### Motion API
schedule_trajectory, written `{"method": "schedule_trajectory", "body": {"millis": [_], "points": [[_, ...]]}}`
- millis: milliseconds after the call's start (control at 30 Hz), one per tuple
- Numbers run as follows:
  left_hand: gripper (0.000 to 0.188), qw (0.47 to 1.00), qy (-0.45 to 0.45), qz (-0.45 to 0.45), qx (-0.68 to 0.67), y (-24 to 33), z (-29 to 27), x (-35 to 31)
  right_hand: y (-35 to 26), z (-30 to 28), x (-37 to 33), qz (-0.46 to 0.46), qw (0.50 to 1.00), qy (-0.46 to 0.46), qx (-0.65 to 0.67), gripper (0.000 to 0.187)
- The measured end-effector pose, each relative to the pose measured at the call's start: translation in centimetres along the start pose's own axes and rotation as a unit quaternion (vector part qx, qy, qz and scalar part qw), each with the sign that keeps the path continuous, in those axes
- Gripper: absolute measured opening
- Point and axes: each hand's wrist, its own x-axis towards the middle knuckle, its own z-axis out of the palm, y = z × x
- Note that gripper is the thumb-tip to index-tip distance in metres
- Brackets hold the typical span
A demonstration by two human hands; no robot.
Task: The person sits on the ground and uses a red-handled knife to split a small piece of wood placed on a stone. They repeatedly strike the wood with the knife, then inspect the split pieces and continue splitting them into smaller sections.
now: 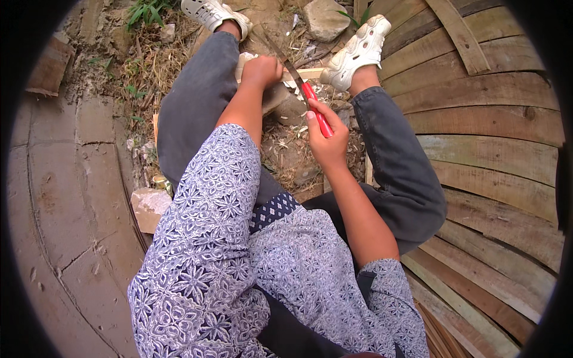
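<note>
One knife (297, 76) pointing forward left, stick (311, 74) crosswise

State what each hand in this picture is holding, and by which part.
The right hand holds a red-handled bladed tool by its handle. The left hand grips a pale wooden strip just left of the tool.

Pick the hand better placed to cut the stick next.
Right, probably: the right hand holds the knife, which crosses the stick in view. The left hand grips the stick, so it likely suits steadying.
</note>
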Motion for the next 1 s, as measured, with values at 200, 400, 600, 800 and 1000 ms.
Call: {"method": "schedule_trajectory", "body": {"millis": [200,400,600,800,1000], "points": [[0.046,0.984,0.148,0.067,0.076,0.1,1.4,-1.2,0.4,0.2,-0.6,0.009,1.000,0.000,0.008,0.026],[0.045,0.971,0.227,0.022,0.067,0.0,2.5,-1.6,1.2,0.1,-0.7,0.001,1.000,-0.002,-0.006,0.025],[0.050,0.989,0.134,-0.032,0.047,0.3,1.4,-0.3,1.2,-0.1,0.2,0.030,0.999,0.000,0.027,0.025],[0.054,0.995,0.071,-0.058,0.039,-0.2,0.9,1.3,1.5,0.9,1.3,0.012,1.000,0.003,0.026,0.024],[0.058,0.995,0.062,-0.062,0.048,0.3,1.1,0.9,-0.4,-0.2,2.8,0.047,0.998,-0.036,0.003,0.024]]}}
